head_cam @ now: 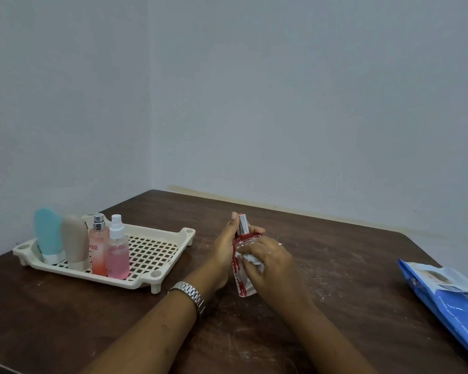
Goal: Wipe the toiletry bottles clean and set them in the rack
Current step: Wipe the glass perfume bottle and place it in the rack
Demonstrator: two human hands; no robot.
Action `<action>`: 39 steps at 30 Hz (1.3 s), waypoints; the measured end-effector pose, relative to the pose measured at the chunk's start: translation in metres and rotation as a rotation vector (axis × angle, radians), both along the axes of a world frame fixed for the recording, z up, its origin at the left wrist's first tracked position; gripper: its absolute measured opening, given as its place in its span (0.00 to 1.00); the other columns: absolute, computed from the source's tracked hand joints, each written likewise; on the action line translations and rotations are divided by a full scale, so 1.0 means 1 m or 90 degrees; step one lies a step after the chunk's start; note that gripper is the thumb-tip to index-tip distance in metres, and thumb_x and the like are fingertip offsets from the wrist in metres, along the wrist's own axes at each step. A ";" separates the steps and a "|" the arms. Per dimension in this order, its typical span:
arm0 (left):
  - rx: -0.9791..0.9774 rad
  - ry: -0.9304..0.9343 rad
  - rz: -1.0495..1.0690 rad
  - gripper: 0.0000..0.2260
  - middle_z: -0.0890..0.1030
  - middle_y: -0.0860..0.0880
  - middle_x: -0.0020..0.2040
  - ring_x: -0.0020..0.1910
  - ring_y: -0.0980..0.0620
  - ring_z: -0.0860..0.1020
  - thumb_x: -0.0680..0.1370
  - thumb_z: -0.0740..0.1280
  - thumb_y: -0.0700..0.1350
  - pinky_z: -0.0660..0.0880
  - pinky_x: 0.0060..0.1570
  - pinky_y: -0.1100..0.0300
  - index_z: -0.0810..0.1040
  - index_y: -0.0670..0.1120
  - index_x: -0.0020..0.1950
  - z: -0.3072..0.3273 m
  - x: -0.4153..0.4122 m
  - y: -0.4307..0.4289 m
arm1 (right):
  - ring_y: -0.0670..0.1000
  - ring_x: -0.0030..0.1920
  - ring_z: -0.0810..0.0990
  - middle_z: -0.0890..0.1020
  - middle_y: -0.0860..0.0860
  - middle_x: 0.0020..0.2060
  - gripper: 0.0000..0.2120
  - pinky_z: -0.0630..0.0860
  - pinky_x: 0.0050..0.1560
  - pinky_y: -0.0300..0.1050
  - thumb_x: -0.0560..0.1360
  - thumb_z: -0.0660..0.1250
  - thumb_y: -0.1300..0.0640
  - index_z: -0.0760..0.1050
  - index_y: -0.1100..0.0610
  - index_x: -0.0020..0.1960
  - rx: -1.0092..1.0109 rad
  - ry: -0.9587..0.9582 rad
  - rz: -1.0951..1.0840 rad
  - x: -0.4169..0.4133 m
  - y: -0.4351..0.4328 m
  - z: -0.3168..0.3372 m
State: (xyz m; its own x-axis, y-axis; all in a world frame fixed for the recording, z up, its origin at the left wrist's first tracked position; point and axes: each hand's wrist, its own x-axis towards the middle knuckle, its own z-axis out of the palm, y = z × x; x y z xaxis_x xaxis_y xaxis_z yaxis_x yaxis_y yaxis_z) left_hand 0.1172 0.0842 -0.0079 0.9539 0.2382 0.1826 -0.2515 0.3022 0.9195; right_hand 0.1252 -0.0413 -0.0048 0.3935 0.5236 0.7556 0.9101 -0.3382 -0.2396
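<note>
Plainly, scuffed brown table [335, 268] (rack [155, 274] aboard), grey walls [281, 103].

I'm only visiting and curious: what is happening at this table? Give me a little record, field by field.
Being cleaned: red-and-white bottle with a silver cap
Left hand: holds the bottle near its top
Right hand: presses a crumpled white wipe against the bottle's side
Rack: cream plastic lattice rack on the dark brown table, left of the hands
In rack: blue tube, beige tube, two pink spray bottles, all upright
Also: blue wipes packet, right edge
</note>
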 end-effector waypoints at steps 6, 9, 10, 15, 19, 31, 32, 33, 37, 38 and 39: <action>0.013 -0.009 -0.009 0.31 0.81 0.43 0.41 0.42 0.47 0.80 0.73 0.55 0.65 0.76 0.47 0.54 0.81 0.38 0.48 0.002 -0.001 -0.003 | 0.43 0.38 0.76 0.80 0.46 0.39 0.04 0.72 0.39 0.34 0.69 0.68 0.59 0.79 0.53 0.43 -0.013 0.012 0.028 0.000 -0.002 0.002; 0.004 -0.015 -0.009 0.29 0.82 0.41 0.43 0.44 0.45 0.80 0.73 0.56 0.65 0.75 0.50 0.51 0.82 0.40 0.45 0.002 -0.001 -0.003 | 0.42 0.38 0.75 0.79 0.46 0.39 0.04 0.70 0.39 0.31 0.70 0.67 0.58 0.79 0.54 0.44 -0.010 0.026 0.026 0.002 -0.003 0.002; 0.001 -0.015 -0.009 0.29 0.81 0.41 0.43 0.44 0.45 0.79 0.73 0.56 0.64 0.75 0.50 0.50 0.82 0.40 0.45 0.002 -0.001 -0.003 | 0.42 0.39 0.75 0.79 0.46 0.40 0.05 0.71 0.40 0.31 0.71 0.67 0.57 0.80 0.54 0.45 -0.004 0.033 0.023 0.003 -0.003 0.002; 0.005 -0.013 0.006 0.30 0.81 0.40 0.43 0.45 0.43 0.79 0.73 0.57 0.65 0.75 0.53 0.49 0.81 0.38 0.47 0.002 0.000 -0.002 | 0.41 0.42 0.76 0.80 0.45 0.42 0.05 0.70 0.43 0.27 0.73 0.68 0.58 0.81 0.53 0.47 0.026 0.046 0.006 0.007 -0.004 0.001; 0.002 -0.008 0.004 0.30 0.81 0.40 0.44 0.47 0.43 0.79 0.72 0.57 0.65 0.74 0.56 0.46 0.81 0.39 0.47 0.001 0.000 -0.001 | 0.43 0.44 0.77 0.81 0.47 0.45 0.05 0.74 0.45 0.34 0.73 0.69 0.59 0.81 0.54 0.48 0.019 0.034 0.003 0.004 -0.001 0.000; 0.018 -0.011 0.026 0.30 0.81 0.39 0.46 0.48 0.41 0.78 0.73 0.57 0.65 0.73 0.57 0.45 0.81 0.39 0.47 0.001 -0.001 -0.003 | 0.34 0.39 0.73 0.75 0.40 0.39 0.01 0.68 0.40 0.23 0.72 0.71 0.59 0.81 0.55 0.44 0.065 0.073 0.006 0.009 -0.006 0.000; 0.020 -0.012 0.027 0.30 0.81 0.38 0.47 0.49 0.41 0.78 0.73 0.57 0.65 0.72 0.58 0.44 0.81 0.40 0.47 0.001 -0.001 -0.002 | 0.34 0.40 0.73 0.76 0.41 0.40 0.02 0.68 0.41 0.23 0.72 0.71 0.59 0.81 0.55 0.45 0.073 0.077 0.006 0.010 -0.006 -0.001; 0.020 -0.012 0.026 0.30 0.81 0.38 0.47 0.49 0.41 0.78 0.73 0.57 0.65 0.72 0.60 0.43 0.81 0.40 0.47 0.000 -0.001 -0.002 | 0.34 0.40 0.73 0.77 0.42 0.41 0.03 0.69 0.42 0.23 0.72 0.71 0.59 0.81 0.55 0.46 0.074 0.075 0.003 0.010 -0.006 -0.001; 0.017 -0.012 0.021 0.29 0.81 0.39 0.45 0.47 0.42 0.79 0.74 0.56 0.65 0.74 0.54 0.46 0.81 0.40 0.47 0.001 -0.001 -0.002 | 0.38 0.43 0.74 0.80 0.45 0.44 0.06 0.68 0.43 0.24 0.73 0.70 0.59 0.81 0.54 0.49 0.060 0.044 -0.005 0.008 -0.003 -0.002; 0.016 -0.012 0.022 0.29 0.81 0.40 0.44 0.46 0.43 0.79 0.74 0.56 0.64 0.75 0.52 0.48 0.81 0.39 0.47 0.001 -0.001 -0.003 | 0.38 0.43 0.74 0.80 0.45 0.44 0.06 0.68 0.44 0.25 0.73 0.70 0.59 0.81 0.54 0.49 0.057 0.041 -0.003 0.008 -0.002 -0.002; 0.015 -0.012 0.024 0.29 0.81 0.40 0.44 0.46 0.43 0.79 0.74 0.56 0.64 0.75 0.51 0.49 0.81 0.39 0.47 0.001 -0.001 -0.003 | 0.39 0.43 0.75 0.80 0.46 0.44 0.06 0.69 0.44 0.27 0.73 0.70 0.59 0.81 0.54 0.49 0.053 0.041 0.001 0.008 -0.002 -0.003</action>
State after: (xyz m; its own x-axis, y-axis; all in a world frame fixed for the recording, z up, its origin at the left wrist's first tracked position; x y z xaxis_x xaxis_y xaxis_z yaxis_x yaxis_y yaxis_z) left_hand 0.1160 0.0816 -0.0068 0.9405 0.2692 0.2072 -0.2802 0.2699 0.9212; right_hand 0.1329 -0.0430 -0.0075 0.4415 0.4613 0.7696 0.8926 -0.3131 -0.3244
